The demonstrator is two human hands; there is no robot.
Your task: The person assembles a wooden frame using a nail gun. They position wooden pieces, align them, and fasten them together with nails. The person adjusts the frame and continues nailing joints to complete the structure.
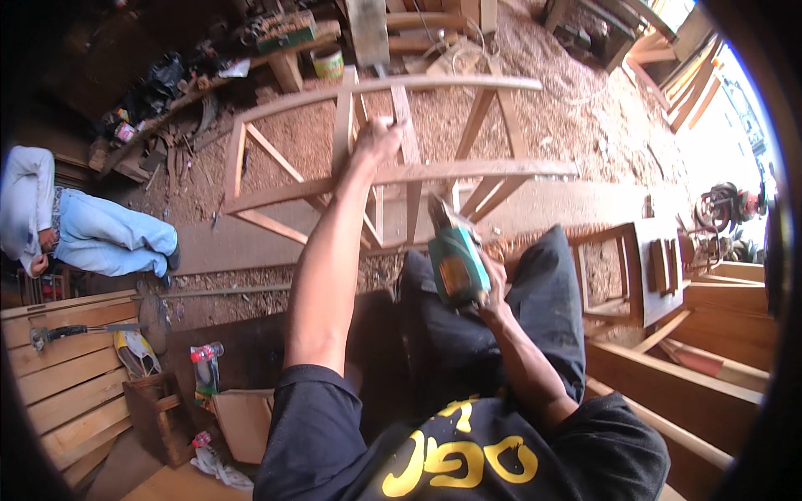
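A pale wooden frame (472, 173), with long rails, crosspieces and splayed legs, stands in front of me. My left hand (378, 144) is closed around a crosspiece (406, 125) between its two long rails. In my right hand (494, 280) is a green power drill (458, 265) with a dark nose, held above my lap. Its nose points away from me toward the frame's near rail; I cannot tell whether it touches the wood. My right fingers are partly hidden behind the tool.
Wood shavings (576, 125) cover the ground beyond a long board (551, 204). Another person (109, 230) is at the left. A hammer (71, 332) lies on wooden slats. A second wooden frame (639, 271) stands at right, near large timber pieces (693, 392). A bucket (327, 63) stands far off.
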